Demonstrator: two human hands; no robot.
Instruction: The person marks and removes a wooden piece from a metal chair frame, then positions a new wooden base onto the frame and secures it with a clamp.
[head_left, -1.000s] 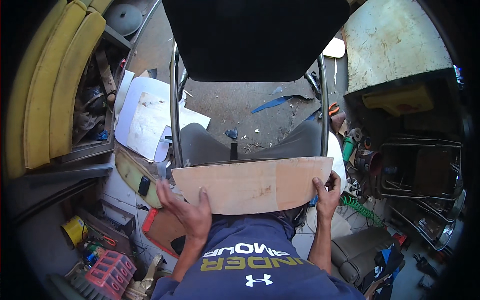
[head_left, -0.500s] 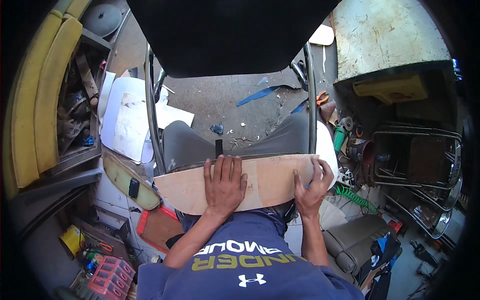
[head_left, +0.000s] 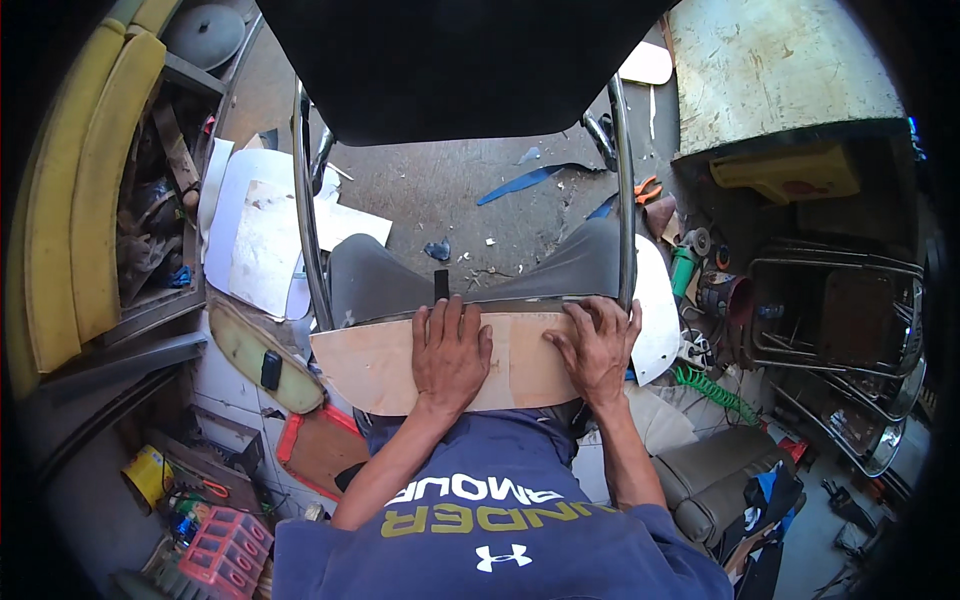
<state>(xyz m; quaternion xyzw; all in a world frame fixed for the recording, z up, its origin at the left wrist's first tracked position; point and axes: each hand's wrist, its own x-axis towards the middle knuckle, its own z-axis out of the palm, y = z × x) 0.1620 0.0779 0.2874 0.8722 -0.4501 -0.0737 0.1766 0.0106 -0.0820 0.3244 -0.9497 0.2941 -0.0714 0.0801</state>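
The left hand (head_left: 450, 355) lies flat, palm down, on a tan, curved-edged, thin wood-like board (head_left: 365, 362), its forearm slanting inward from the lower left. Its fingers are straight and side by side, their tips at the board's far edge, the thumb set slightly off to the right; they press on the surface and close around nothing.

The right hand (head_left: 597, 355) rests farther right on the same board, wrist nearly in line with its forearm. Its fingers are bent and a little spread at the far edge, the thumb pointing leftward over the top face. Whether those fingertips hook beneath the edge, I cannot tell. The board lies under both hands, across the front of the dark blue printed shirt (head_left: 500, 500), its pointed left end reaching well past the left fingers.

Just beyond the left fingertips stands a narrow black strip (head_left: 441, 284). A shiny bent metal tube (head_left: 626, 200) rises just past the right fingers, and a broad black panel (head_left: 470, 70) sits well beyond both sets.
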